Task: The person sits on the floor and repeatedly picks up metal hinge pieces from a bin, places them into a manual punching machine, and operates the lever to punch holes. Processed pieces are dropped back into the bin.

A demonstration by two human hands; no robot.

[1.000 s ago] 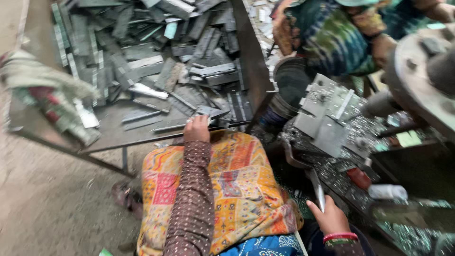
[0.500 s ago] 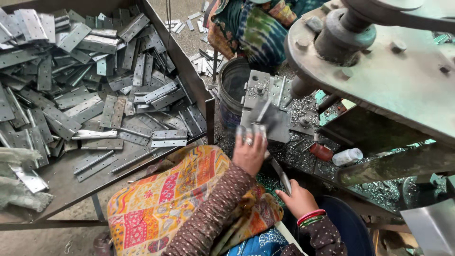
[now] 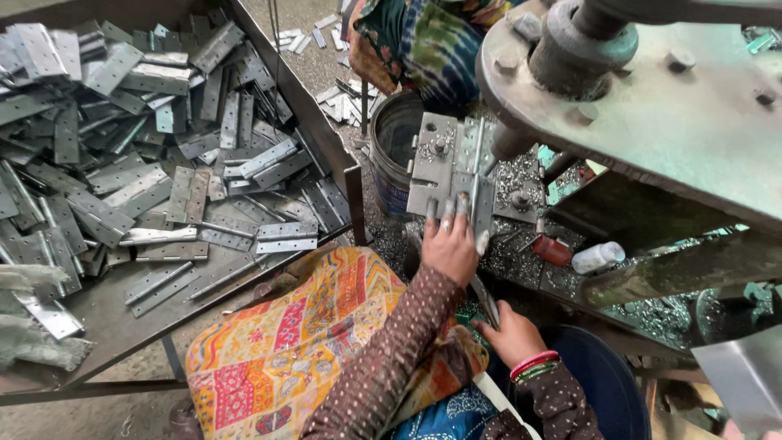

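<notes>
My left hand (image 3: 450,244) reaches forward onto the grey metal die block (image 3: 436,159) of the press. Its fingers lie spread over a steel hinge (image 3: 481,191) set on the block's right side, holding it there. Lower down, near my lap, my right hand (image 3: 511,332) grips a thin flat metal bar (image 3: 486,298) that points up toward the left wrist. Both arms wear brown dotted sleeves, and coloured bangles circle the right wrist.
A big metal tray (image 3: 330,159) heaped with several steel hinges (image 3: 163,155) stands at left. A dark bucket (image 3: 395,138) sits beside the die. The press's heavy round plate (image 3: 652,106) overhangs at right. Another person in patterned clothing (image 3: 423,41) sits behind. A patterned cloth (image 3: 293,342) covers my lap.
My left hand left the tray's front edge, swung right and came to rest on the die block with a hinge. My view turned right toward the press. The right hand kept hold of the bar.
</notes>
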